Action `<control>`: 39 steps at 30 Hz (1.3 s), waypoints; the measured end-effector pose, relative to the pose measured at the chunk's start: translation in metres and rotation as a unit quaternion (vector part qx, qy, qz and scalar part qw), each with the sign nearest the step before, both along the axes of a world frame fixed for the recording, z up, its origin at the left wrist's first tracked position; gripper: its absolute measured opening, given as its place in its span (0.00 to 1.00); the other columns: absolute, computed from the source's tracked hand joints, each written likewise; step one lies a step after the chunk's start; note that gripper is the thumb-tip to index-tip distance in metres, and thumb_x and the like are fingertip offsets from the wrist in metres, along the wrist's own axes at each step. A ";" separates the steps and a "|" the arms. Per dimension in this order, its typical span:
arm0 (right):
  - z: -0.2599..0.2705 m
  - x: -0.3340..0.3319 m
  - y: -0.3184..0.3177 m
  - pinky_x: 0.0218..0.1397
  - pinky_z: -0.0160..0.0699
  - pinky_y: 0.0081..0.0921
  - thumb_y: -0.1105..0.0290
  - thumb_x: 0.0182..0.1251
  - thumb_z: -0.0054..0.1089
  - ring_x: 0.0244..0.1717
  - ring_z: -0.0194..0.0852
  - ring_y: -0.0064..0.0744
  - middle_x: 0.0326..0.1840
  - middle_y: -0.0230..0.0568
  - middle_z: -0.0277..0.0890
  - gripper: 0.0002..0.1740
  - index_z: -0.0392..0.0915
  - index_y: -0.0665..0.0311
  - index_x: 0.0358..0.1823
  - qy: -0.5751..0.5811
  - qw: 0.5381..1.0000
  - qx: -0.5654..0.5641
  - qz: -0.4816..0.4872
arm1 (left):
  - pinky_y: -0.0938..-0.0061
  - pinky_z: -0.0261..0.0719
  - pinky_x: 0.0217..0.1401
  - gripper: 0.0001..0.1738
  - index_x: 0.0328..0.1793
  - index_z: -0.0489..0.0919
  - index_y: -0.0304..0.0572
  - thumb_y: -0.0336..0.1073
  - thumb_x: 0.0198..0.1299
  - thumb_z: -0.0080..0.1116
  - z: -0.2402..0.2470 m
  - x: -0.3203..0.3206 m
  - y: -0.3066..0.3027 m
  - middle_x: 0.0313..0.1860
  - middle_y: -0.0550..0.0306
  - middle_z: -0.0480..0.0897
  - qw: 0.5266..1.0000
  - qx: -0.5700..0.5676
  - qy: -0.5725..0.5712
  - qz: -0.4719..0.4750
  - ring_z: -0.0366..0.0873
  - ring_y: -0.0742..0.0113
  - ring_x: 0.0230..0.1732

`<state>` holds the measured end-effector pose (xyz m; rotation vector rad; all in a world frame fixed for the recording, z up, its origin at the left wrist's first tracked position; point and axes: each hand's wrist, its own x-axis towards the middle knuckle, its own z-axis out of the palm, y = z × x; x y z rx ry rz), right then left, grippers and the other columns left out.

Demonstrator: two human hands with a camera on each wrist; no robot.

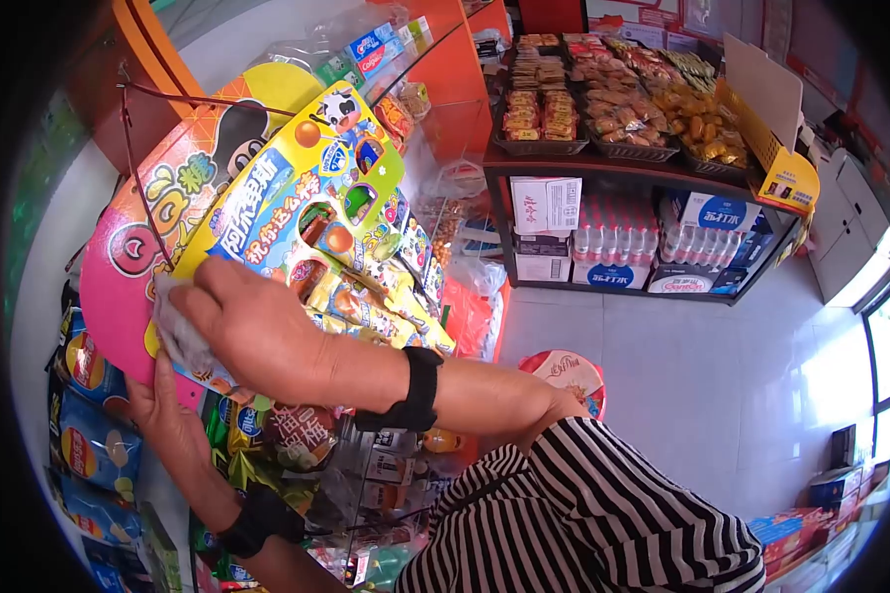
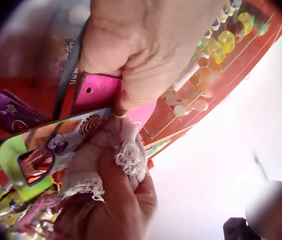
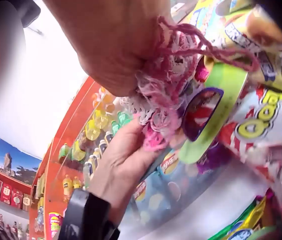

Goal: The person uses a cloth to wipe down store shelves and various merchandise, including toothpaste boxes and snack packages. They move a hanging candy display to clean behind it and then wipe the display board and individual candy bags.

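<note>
In the head view a pink board (image 1: 104, 287) stands behind a yellow printed candy display (image 1: 208, 222). My left hand (image 1: 173, 430) pinches the lower edge of the boards; in the left wrist view that hand (image 2: 153, 50) has its fingers at the pink board (image 2: 97, 95). My right hand (image 1: 267, 331) grips a crumpled pale cloth (image 1: 183, 331) against the same edge, close above my left hand. The right wrist view shows pink and white frayed cloth (image 3: 163, 95) bunched under my right hand (image 3: 116, 45), beside a green cut-out edge (image 3: 221, 100).
Yellow candy packets (image 1: 366, 311) fill the display. Blue chip bags (image 1: 99, 445) hang at the left. Behind stands a dark shelf (image 1: 643, 163) with snack trays and bottled drinks. A round red-and-white container (image 1: 564, 374) is on the tiled floor (image 1: 702, 366).
</note>
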<state>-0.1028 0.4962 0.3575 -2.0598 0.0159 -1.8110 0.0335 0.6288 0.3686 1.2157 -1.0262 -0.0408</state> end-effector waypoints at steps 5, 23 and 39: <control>-0.013 0.010 0.032 0.31 0.77 0.34 0.72 0.49 0.55 0.38 0.75 0.42 0.37 0.44 0.68 0.19 0.73 0.66 0.46 -0.016 0.999 -0.047 -0.011 | 0.70 0.66 0.65 0.22 0.68 0.63 0.33 0.30 0.69 0.45 -0.002 0.012 0.003 0.63 0.51 0.71 0.999 0.007 0.035 -0.030 0.70 0.65 0.62; -0.012 -0.004 0.007 0.37 0.77 0.38 0.76 0.49 0.57 0.41 0.74 0.49 0.41 0.47 0.67 0.24 0.70 0.64 0.52 0.030 1.000 -0.006 -0.003 | 0.72 0.67 0.61 0.19 0.63 0.67 0.30 0.29 0.67 0.49 0.003 0.000 -0.004 0.60 0.51 0.73 0.999 -0.024 -0.043 0.019 0.71 0.67 0.56; 0.000 -0.033 -0.026 0.51 0.72 0.37 0.81 0.45 0.58 0.48 0.71 0.53 0.46 0.51 0.72 0.30 0.69 0.66 0.55 -0.025 0.994 0.091 0.053 | 0.75 0.69 0.58 0.18 0.62 0.69 0.33 0.31 0.67 0.50 0.004 -0.021 -0.007 0.55 0.57 0.74 0.998 -0.051 -0.040 0.016 0.72 0.72 0.53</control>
